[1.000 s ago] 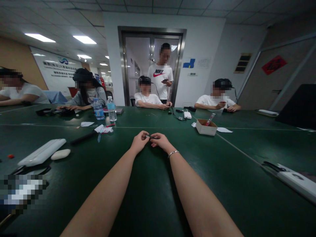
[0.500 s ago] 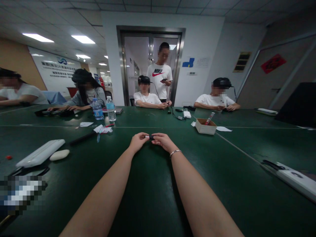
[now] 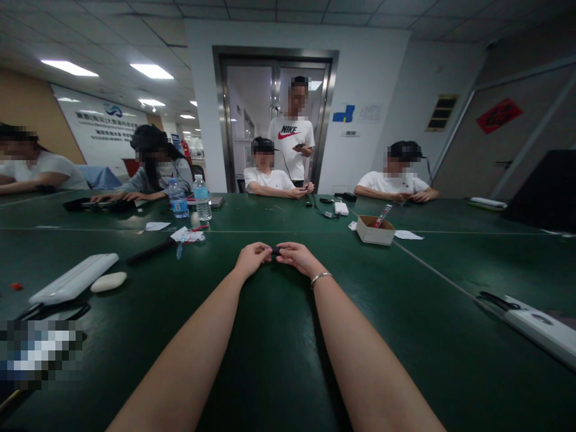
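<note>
Two bare forearms run up from the bottom edge and converge at the middle of the green table (image 3: 279, 360), both lying low over its top with wrists nearly straight. A left hand (image 3: 251, 259) curls its fingers inward toward the right, knuckles up; a right hand (image 3: 297, 257), with a thin bracelet (image 3: 318, 277) at the wrist, mirrors it, fingers bent toward the left. Their fingertips meet around a small dark piece (image 3: 275, 250), pinched between the two hands just above the tabletop; it is too small to tell what it is. Left of the arms and well apart lie a long white case (image 3: 74, 279) and, just beside it, a pale oval thing (image 3: 108, 281); a tiny red bit (image 3: 17, 286) sits farther left. At the right edge, near the viewer, a white device (image 3: 540, 329) lies with dark scissors-like handles (image 3: 497, 302) at its near end. Beyond the hands, left of centre, a black stick (image 3: 150, 252) lies by scraps of paper (image 3: 186, 234), and behind these stand two water bottles (image 3: 191, 200). Right of centre sits a cardboard box (image 3: 376, 230) with a red-tipped thing poking out, a sheet (image 3: 408, 236) beside it. At the far side several people sit with their hands on the table, most wearing head-mounted gear, and one person stands in the doorway (image 3: 275, 120) in a white shirt, holding a phone.
</note>
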`<state>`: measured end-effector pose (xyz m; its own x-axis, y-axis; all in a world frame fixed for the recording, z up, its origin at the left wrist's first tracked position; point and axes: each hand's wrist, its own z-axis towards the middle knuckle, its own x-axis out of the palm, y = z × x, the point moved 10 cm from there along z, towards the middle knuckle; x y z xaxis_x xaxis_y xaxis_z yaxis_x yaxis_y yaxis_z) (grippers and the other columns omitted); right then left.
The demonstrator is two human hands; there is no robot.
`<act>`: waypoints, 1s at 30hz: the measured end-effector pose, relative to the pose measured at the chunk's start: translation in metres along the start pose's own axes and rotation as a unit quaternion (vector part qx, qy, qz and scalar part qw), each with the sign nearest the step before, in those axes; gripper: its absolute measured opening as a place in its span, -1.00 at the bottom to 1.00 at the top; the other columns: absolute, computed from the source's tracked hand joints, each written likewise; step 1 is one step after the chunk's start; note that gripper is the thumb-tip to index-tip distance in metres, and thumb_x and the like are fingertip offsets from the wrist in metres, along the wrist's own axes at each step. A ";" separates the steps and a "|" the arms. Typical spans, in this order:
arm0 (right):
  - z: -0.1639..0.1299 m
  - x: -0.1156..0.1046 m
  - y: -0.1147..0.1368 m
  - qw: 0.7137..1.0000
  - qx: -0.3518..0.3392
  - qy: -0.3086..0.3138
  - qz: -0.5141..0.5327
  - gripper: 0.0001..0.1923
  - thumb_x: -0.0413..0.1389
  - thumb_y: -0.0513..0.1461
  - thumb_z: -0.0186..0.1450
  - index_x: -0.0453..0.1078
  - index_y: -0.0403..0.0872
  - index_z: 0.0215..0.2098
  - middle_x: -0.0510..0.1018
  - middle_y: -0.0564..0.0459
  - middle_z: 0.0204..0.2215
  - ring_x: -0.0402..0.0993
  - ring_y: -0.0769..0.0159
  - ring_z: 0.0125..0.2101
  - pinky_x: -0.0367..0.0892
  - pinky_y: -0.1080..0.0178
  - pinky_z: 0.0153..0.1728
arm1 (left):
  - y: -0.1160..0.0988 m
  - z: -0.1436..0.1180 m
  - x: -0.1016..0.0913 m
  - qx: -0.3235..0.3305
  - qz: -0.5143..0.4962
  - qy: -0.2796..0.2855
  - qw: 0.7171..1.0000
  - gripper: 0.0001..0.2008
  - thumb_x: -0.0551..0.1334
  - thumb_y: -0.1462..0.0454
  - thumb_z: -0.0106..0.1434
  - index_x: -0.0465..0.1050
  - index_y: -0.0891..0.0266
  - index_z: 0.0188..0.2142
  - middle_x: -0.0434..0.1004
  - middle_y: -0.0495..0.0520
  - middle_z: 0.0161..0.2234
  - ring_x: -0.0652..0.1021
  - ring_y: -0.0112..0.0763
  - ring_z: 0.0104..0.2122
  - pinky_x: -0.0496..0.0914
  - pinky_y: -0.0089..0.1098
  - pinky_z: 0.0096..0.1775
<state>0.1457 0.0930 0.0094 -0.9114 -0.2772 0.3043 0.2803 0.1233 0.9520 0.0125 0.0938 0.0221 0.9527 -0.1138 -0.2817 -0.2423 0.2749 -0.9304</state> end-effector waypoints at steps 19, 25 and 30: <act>0.001 -0.001 0.000 1.000 -0.007 0.001 -0.006 -0.79 0.10 -0.52 0.19 0.40 -0.26 -0.22 0.50 -0.04 -0.40 0.54 0.36 -0.48 0.52 0.32 -0.31 | 0.004 0.000 0.000 -0.016 0.026 -0.005 1.000 -0.73 0.21 0.11 0.15 0.43 0.25 -0.27 0.56 0.08 -0.42 0.57 -0.35 -0.40 0.41 -0.40 -0.36; 0.001 -0.001 0.000 1.000 -0.008 0.001 -0.009 -0.78 0.06 -0.53 0.21 0.39 -0.26 -0.21 0.51 -0.04 -0.40 0.54 0.38 -0.48 0.51 0.34 -0.34 | 0.004 0.001 0.000 -0.020 0.031 -0.005 0.999 -0.74 0.20 0.12 0.16 0.44 0.26 -0.26 0.56 0.09 -0.42 0.57 -0.35 -0.40 0.42 -0.40 -0.37; 0.001 -0.001 0.001 1.000 -0.007 0.001 -0.013 -0.78 0.07 -0.53 0.20 0.40 -0.26 -0.21 0.51 -0.06 -0.39 0.54 0.36 -0.47 0.51 0.32 -0.32 | 0.003 0.000 0.000 -0.032 0.031 -0.010 0.999 -0.73 0.21 0.11 0.15 0.44 0.27 -0.26 0.56 0.09 -0.43 0.57 -0.36 -0.41 0.41 -0.42 -0.38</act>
<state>0.1466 0.0943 0.0096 -0.9177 -0.2820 0.2798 0.2613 0.1022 0.9598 0.0114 0.0943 0.0188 0.9386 -0.0792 -0.3358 -0.3122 0.2188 -0.9245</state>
